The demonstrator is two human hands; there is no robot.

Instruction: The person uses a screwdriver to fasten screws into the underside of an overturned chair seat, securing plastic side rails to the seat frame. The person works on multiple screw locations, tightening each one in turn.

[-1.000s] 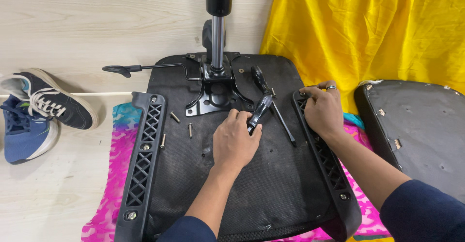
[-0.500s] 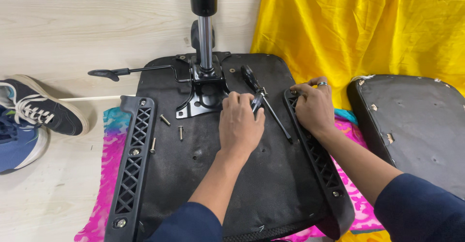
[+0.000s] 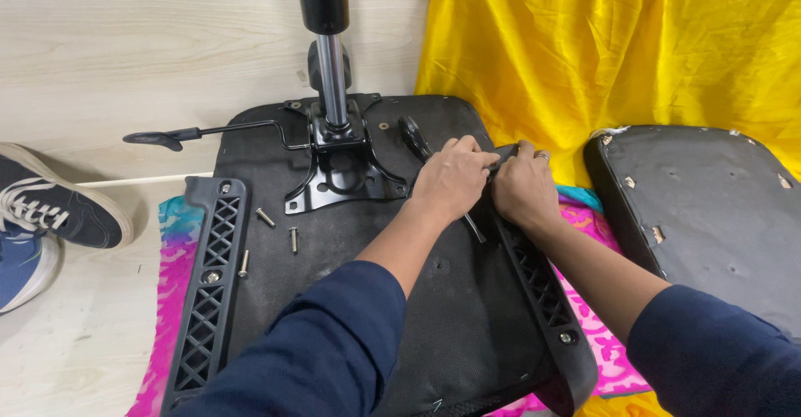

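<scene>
Nearest the camera, two dark-blue sleeves reach over an upturned black seat (image 3: 350, 317) lying on a pink cloth (image 3: 171, 300) on the floor. A left armrest bracket (image 3: 209, 288) lies along the seat's left edge, with three loose bolts (image 3: 293, 238) beside it. Further on, the left hand (image 3: 450, 179) and right hand (image 3: 521, 188) meet, touching, at the top of the right bracket (image 3: 542, 300); both are curled around its upper end, over a screwdriver (image 3: 415, 138). Beyond stand the metal plate (image 3: 338, 175), its lever (image 3: 158, 138) and the gas cylinder (image 3: 325, 17). A yellow cloth (image 3: 601, 58) hangs behind; a shoe (image 3: 50, 204) lies left, a second pad (image 3: 717, 208) right.
</scene>
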